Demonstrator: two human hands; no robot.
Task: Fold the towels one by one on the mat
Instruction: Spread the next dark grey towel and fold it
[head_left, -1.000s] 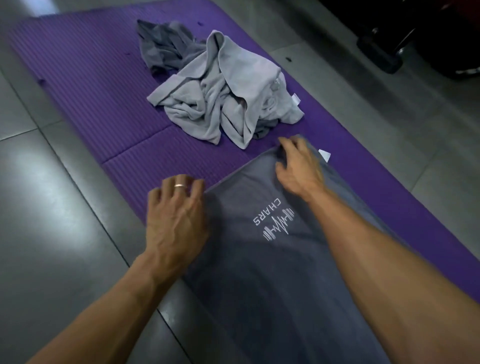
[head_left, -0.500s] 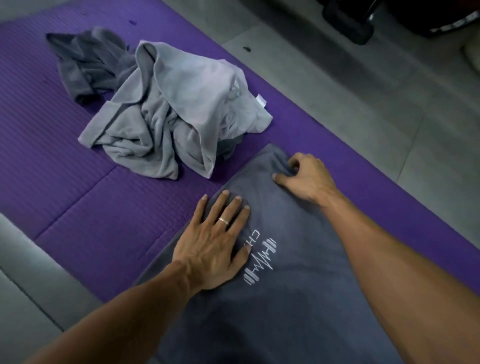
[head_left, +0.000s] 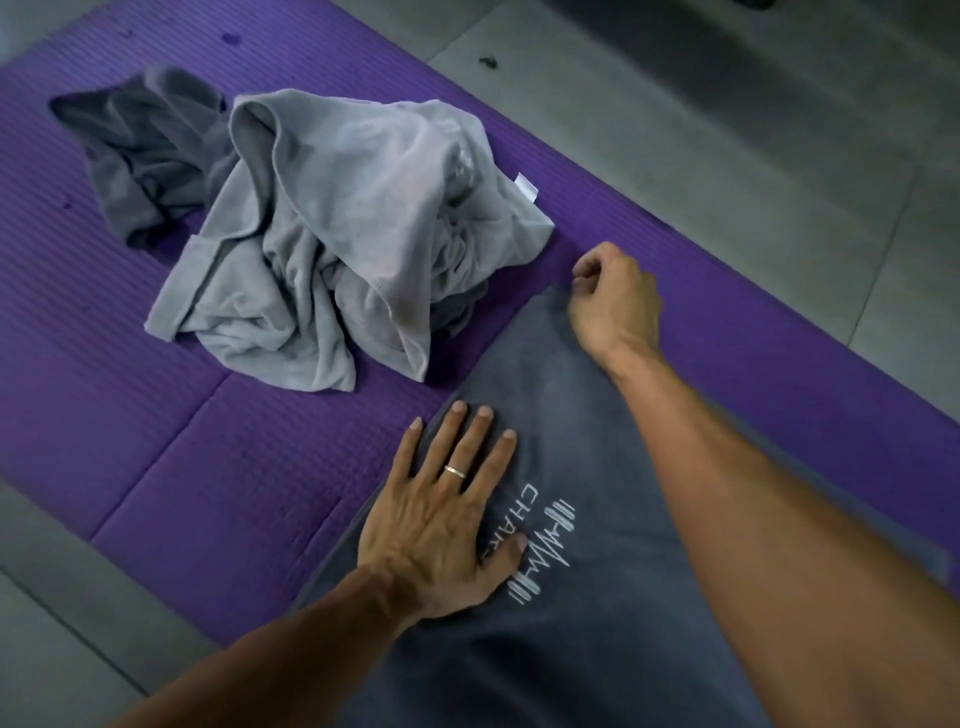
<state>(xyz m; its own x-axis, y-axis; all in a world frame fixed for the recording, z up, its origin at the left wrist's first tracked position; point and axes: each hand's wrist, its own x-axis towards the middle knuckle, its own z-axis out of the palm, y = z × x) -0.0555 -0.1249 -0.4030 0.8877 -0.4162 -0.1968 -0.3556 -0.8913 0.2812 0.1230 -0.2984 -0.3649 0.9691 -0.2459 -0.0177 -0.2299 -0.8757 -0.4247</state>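
Two hands are on the dark grey towel (head_left: 587, 613), which is spread flat on the purple mat (head_left: 218, 467) with its near end running out of view toward you. Your left hand (head_left: 441, 525) lies palm down on the towel close to its left edge, fingers straight and slightly spread, a ring (head_left: 455, 471) on one finger; the grip is released, pressing flat, and the thumb partly covers the white printed logo (head_left: 545, 545). Your right hand (head_left: 613, 301) sits at the towel's far corner with fingers curled under; the cloth edge reaches the knuckles, but you cannot tell from this view whether the fingers actually pinch the corner. Beyond the left hand, well apart from it, a light grey towel (head_left: 343, 234) lies crumpled in a heap on the mat, a small white tag (head_left: 525, 187) showing at its right side. Behind that heap and touching it, another dark grey towel (head_left: 140, 156) lies bunched. Grey floor tiles (head_left: 727, 130) surround the mat.
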